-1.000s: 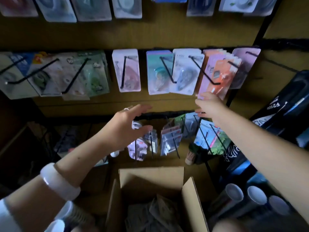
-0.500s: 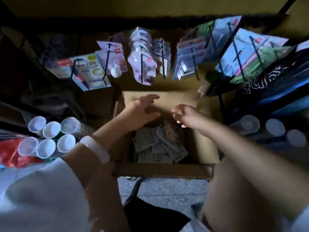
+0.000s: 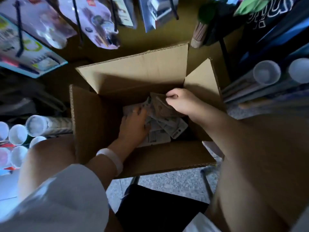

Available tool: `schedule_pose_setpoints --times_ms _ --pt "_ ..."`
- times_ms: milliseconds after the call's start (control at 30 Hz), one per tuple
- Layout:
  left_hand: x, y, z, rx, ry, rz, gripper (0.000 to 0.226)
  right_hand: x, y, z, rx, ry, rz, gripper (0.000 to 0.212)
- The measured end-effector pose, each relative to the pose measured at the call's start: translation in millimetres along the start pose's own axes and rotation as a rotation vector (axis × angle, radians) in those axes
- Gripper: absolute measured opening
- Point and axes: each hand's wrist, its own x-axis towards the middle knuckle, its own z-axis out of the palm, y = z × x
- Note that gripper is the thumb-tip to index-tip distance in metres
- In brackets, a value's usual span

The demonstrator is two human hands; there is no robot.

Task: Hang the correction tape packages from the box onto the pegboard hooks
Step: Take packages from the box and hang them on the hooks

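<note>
Looking down from the head camera, an open cardboard box (image 3: 117, 77) fills the middle of the view, its flaps folded outward at twelve, three, six and nine o'clock, and both of the person's hands reach into it. At the box bottom lies a loose heap of correction tape packages (image 3: 168, 129), overlapping flat at odd angles, dim in the shade of the walls. The left hand (image 3: 133, 126) comes in from seven o'clock with a pale bracelet (image 3: 112, 156) on the wrist and a ring on one finger; its palm lies on the heap, fingers reaching toward twelve o'clock over a package, but whether they grasp it or only press on it cannot be told. The right hand (image 3: 179, 102) enters from four o'clock, its fingers clenched around the upper edge of one tan package (image 3: 160, 104), pinching it and tilting it up from the heap. Beyond the box at eleven to one o'clock, other carded goods (image 3: 93, 22) hang on black pegboard hooks (image 3: 77, 20). White-capped rolled tubes (image 3: 34, 125) lie at nine o'clock, and more of them at two o'clock
</note>
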Motion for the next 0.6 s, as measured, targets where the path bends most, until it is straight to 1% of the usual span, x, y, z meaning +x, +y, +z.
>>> schedule_pose_setpoints --times_ms 33,67,100,133,167,200,233,267,333,367,400,467,500,533,600 --pt "2 9 6 -0.255 0.008 -0.141 0.056 1 0 -3 0.048 0.007 0.013 0.035" --pt "5 17 12 -0.558 -0.02 -0.304 0.052 2 0 -5 0.088 0.014 0.025 0.034" --pt "8 26 17 -0.848 -0.1 -0.471 0.053 2 1 -8 0.127 0.019 0.038 0.033" --pt "11 34 22 -1.084 -0.211 -0.629 0.056 2 2 -10 0.159 0.021 0.052 0.032" --pt "14 40 25 -1.252 -0.317 -0.746 0.057 1 3 -12 0.181 0.019 0.063 0.031" --pt "19 44 29 -1.372 -0.384 -0.802 0.053 1 4 -13 0.188 0.013 0.072 0.031" --pt "24 46 33 -1.464 -0.405 -0.82 0.043 0 5 -15 0.189 0.006 0.078 0.032" --pt "31 47 40 -1.529 -0.39 -0.832 0.034 -1 6 -15 0.187 -0.002 0.081 0.032" --pt "45 53 54 -1.645 -0.335 -0.845 0.026 -2 7 -16 0.194 -0.016 0.083 0.032" --pt "51 57 59 -1.726 -0.291 -0.849 0.027 -2 8 -16 0.205 -0.019 0.086 0.033" --pt "58 58 66 -1.789 -0.233 -0.874 0.033 -1 8 -16 0.222 -0.022 0.092 0.033" --pt "68 53 81 -1.847 -0.107 -0.97 0.051 2 7 -17 0.264 -0.026 0.105 0.033" --pt "75 46 95 -1.877 -0.084 -0.997 0.057 3 7 -17 0.284 -0.027 0.111 0.033" --pt "78 42 101 -1.919 -0.064 -1.015 0.06 5 7 -17 0.304 -0.029 0.117 0.032" --pt "74 45 89 -1.971 -0.01 -1.008 0.057 8 6 -17 0.337 -0.037 0.127 0.031"
